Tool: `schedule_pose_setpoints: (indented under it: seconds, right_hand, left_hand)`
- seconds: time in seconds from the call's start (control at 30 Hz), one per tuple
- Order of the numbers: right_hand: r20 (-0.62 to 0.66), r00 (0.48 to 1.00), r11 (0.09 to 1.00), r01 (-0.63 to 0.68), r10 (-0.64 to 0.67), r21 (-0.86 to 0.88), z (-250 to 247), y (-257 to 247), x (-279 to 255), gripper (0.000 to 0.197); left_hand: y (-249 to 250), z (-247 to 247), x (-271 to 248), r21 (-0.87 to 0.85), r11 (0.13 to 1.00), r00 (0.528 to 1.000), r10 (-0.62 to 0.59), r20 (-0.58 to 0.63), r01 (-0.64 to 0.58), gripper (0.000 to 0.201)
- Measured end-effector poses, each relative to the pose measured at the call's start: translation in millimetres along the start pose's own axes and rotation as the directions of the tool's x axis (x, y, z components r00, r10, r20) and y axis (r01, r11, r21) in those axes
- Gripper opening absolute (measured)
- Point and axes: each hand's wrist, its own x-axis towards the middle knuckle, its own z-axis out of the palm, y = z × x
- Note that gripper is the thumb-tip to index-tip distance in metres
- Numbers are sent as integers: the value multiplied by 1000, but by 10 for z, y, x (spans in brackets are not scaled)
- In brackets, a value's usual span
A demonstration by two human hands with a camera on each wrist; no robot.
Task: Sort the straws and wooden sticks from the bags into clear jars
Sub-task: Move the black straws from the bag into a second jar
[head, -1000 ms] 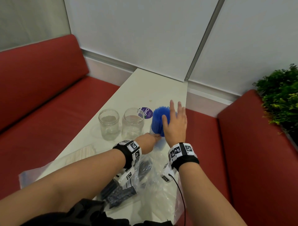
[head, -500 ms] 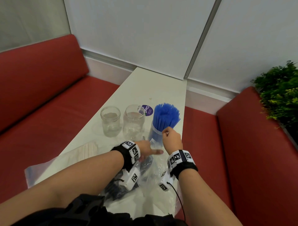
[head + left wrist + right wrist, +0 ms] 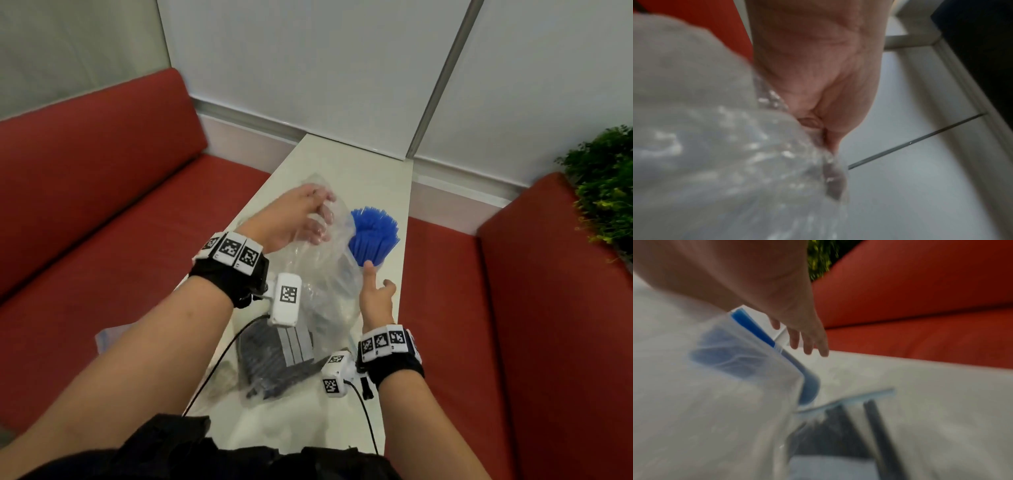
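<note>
A bundle of blue straws [image 3: 374, 233] stands upright in a clear jar on the white table [image 3: 359, 171]. My left hand [image 3: 301, 219] is raised left of it and grips the top of a crumpled clear plastic bag [image 3: 318, 277], which hangs down to the table. The left wrist view shows the fingers pinching the bag's [image 3: 715, 146] film. My right hand [image 3: 376, 291] is open just in front of the jar, its index finger at the straws' base. Black straws [image 3: 274, 363] lie in another bag near me. The bag and my left hand hide the two empty jars.
Red bench seats [image 3: 513, 308] run along both long sides of the narrow table. A green plant [image 3: 606, 192] sits at the far right. A white wall closes the table's far end. A corner of another bag [image 3: 109, 339] pokes out beside my left forearm.
My left hand has lifted the clear bag up and away from the table. My right hand has uncurled and dropped slightly below the straws. The empty jars are now covered.
</note>
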Motion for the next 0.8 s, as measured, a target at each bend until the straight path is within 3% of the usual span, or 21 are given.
schedule_pose_setpoints:
  seconds: [0.03, 0.1, 0.13, 0.17, 0.23, 0.3, 0.37, 0.43, 0.47, 0.5, 0.57, 0.6, 0.63, 0.7, 0.77, 0.8]
  right_hand:
    - [150, 986, 992, -81, 66, 94, 79, -85, -69, 88]
    - [492, 859, 924, -291, 138, 249, 189, -271, -145, 81]
    - [576, 802, 864, -393, 156, 314, 215, -377, -177, 72]
    - [593, 787, 816, -450, 170, 363, 233, -459, -183, 61]
    - [486, 865, 827, -360, 123, 432, 263, -563, -141, 45]
    - [231, 972, 910, -49, -52, 412, 231, -628, -65, 33]
    - [-20, 968, 904, 240, -249, 355, 104, -684, -6, 22]
    - [-116, 938, 870, 345, -325, 353, -37, -695, 65, 37]
    - [-126, 933, 855, 359, -337, 374, -74, -711, 77, 39]
    - [-128, 934, 842, 356, -334, 405, -79, -736, 77, 37]
    - [-135, 952, 829, 305, -275, 468, -15, -801, 66, 35]
    - [-139, 959, 823, 282, -245, 493, 42, -853, 31, 36]
    - [-144, 961, 816, 276, -235, 509, 98, -893, 2, 35]
    - [-172, 951, 821, 309, -257, 481, 179, -916, -12, 35]
    - [-221, 927, 846, 367, -302, 386, 179, -868, 13, 37]
    - [-246, 915, 869, 386, -319, 308, 150, -812, 43, 38]
  left_hand:
    - [93, -74, -36, -21, 996, 994, 86, -70, -87, 22]
    - [195, -174, -99, -14, 970, 950, 235, -207, -243, 23]
    - [221, -204, -127, 4, 956, 924, 283, -259, -292, 24]
    - [227, -226, -148, 36, 948, 903, 313, -294, -316, 24]
    - [232, -311, -190, 193, 932, 870, 357, -340, -307, 25]
    - [294, -520, -251, 448, 858, 791, 448, -417, -250, 25]
    - [440, -863, -328, 638, 755, 679, 550, -486, -154, 22]
    - [580, -1203, -418, 671, 736, 618, 567, -544, -85, 25]
    - [625, -1319, -449, 605, 789, 617, 529, -583, -105, 30]
    - [647, -1372, -475, 467, 870, 654, 446, -611, -158, 34]
    - [607, -1367, -487, 133, 968, 829, 252, -499, -214, 58]
    - [541, -1318, -488, 73, 982, 903, 190, -385, -175, 72]
    - [454, -1252, -500, 101, 985, 943, 162, -291, -138, 77]
    - [295, -1130, -518, 195, 974, 954, 166, -249, -119, 61]
    - [261, -1115, -502, 229, 962, 914, 221, -340, -147, 30]
    - [296, -1156, -495, 264, 949, 882, 267, -389, -171, 24]
